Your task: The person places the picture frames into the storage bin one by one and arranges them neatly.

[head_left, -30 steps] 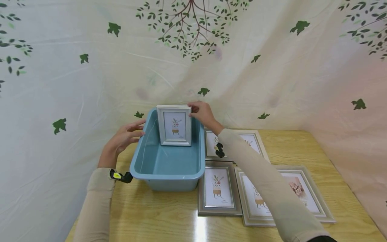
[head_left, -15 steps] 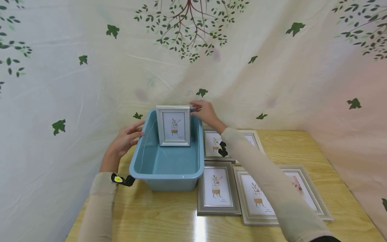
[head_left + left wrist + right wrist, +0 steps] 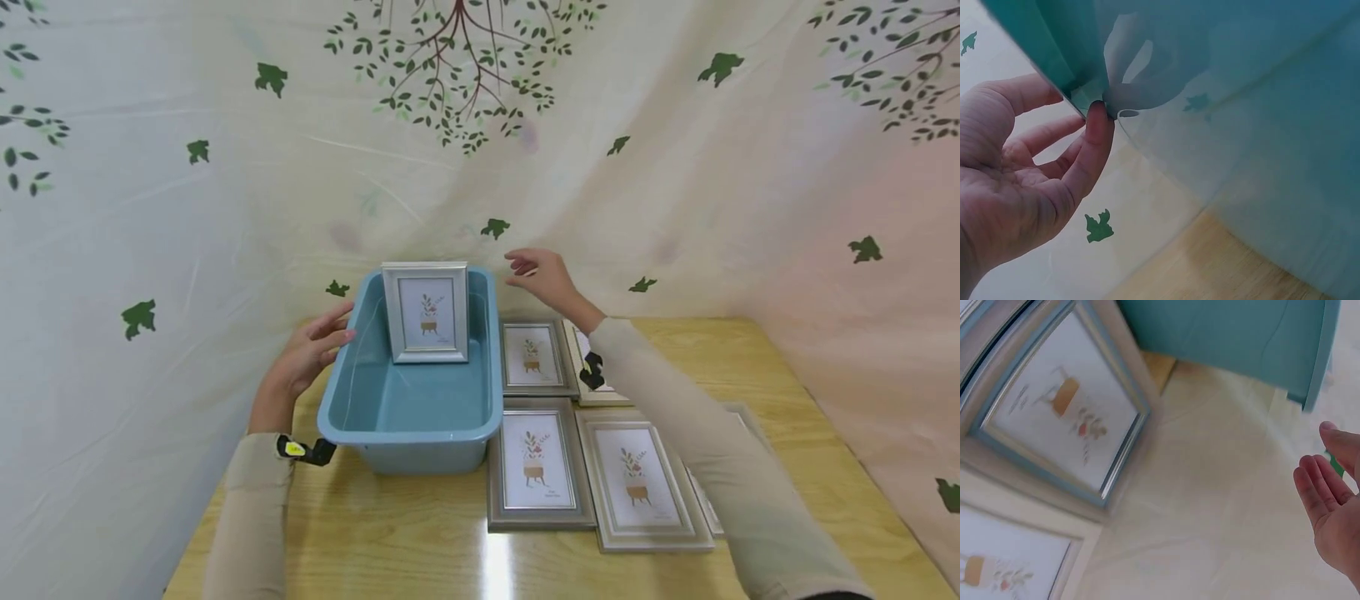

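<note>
A blue plastic basin (image 3: 417,437) stands on the table. My left hand (image 3: 307,354) holds its left rim, the thumb tip against the plastic in the left wrist view and other fingertips hidden behind the lip. Inside the basin a silver picture frame (image 3: 461,329) leans upright against the far end, showing a potted-plant print. My right hand (image 3: 550,279) hovers just right of the basin's far right corner, fingers loosely bent and holding nothing. In the right wrist view that hand (image 3: 1341,512) appears at the right edge, apart from the basin (image 3: 1229,337).
Several picture frames lie flat right of the basin, including a small grey one (image 3: 566,367), a dark grey one (image 3: 585,492) and a beige one (image 3: 701,525). My right sleeve covers part of others. A leaf-printed sheet (image 3: 420,183) hangs behind the wooden table (image 3: 337,533).
My right hand has let go of the silver frame's right edge and moved to the right, away from it. The frame stays leaning in the basin. My left hand keeps to the rim.
</note>
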{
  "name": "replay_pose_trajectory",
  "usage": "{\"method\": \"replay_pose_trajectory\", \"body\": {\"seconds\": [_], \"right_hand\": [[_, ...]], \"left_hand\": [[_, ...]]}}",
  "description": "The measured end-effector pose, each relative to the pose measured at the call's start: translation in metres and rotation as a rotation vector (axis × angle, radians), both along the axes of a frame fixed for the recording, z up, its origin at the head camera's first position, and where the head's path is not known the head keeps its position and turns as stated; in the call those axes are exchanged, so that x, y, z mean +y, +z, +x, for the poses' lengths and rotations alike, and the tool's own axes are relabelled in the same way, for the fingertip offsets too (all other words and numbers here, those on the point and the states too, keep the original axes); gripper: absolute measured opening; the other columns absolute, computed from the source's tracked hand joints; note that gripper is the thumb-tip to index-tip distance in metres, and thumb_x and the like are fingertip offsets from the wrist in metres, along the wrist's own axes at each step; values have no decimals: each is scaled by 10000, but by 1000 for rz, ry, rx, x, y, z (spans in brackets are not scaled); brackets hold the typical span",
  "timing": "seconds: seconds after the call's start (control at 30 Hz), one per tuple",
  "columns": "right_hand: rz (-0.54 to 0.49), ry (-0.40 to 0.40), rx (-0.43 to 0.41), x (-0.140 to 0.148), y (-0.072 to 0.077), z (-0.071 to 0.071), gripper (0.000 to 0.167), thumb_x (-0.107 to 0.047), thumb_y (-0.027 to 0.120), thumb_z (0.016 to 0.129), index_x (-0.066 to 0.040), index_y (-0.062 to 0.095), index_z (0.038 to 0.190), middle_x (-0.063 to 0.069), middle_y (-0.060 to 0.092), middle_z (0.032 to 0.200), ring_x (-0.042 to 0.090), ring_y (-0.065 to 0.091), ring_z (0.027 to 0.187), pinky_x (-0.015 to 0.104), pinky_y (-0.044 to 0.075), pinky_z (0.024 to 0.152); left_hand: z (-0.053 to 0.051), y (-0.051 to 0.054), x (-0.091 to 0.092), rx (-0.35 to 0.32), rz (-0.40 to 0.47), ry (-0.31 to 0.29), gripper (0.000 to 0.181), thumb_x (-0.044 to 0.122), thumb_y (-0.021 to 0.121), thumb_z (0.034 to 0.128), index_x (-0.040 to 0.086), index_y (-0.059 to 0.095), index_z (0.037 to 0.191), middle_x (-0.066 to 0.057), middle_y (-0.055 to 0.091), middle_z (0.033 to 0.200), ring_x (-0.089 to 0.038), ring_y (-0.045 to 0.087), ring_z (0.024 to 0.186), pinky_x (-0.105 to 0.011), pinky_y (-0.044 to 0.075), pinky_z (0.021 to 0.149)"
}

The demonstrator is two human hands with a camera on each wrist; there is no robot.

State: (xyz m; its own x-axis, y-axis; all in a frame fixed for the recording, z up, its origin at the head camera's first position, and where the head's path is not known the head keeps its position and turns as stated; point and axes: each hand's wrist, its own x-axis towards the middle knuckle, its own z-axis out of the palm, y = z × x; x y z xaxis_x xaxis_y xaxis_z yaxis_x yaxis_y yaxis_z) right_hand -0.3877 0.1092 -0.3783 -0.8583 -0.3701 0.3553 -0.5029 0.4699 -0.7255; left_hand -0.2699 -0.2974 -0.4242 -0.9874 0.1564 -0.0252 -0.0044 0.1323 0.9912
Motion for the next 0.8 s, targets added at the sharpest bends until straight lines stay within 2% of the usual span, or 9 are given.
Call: {"method": "replay_pose_trajectory", "body": {"seconds": [0.17, 0.33, 0.6, 0.8], "right_hand": [[29, -43, -41, 40, -9, -2, 417, -8, 732, 914, 79, 632, 1309, 316, 686, 1162, 400, 683, 1037, 451, 567, 920], [103, -81, -72, 84, -20, -1, 409, -56, 730, 931, 75, 639, 1308, 295, 712, 1115, 407, 690, 1012, 437, 559, 890], [211, -121, -134, 146, -44, 5, 421, -105, 700, 967, 62, 616, 1345, 301, 701, 1160, 441, 677, 1047, 548, 542, 916], [228, -158, -218, 178, -59, 10, 452, -158, 686, 986, 56, 594, 1372, 313, 679, 1210, 447, 655, 1098, 515, 553, 921]], "left_hand": [[1, 2, 2, 2, 0, -10, 597, 213, 616, 1032, 185, 390, 1584, -28, 552, 1367, -112, 610, 1156, -236, 572, 881], [4, 6, 2, -14, -16, -9, 608, 221, 610, 1036, 178, 370, 1593, 4, 556, 1327, -92, 612, 1139, -228, 566, 883], [6, 10, 3, -17, -64, -18, 639, 227, 606, 1038, 147, 326, 1607, 6, 544, 1280, -69, 616, 1102, -209, 557, 874], [8, 11, 4, -14, -82, -13, 648, 243, 602, 1040, 157, 313, 1613, -40, 511, 1325, -76, 603, 1109, -201, 550, 872]]}}
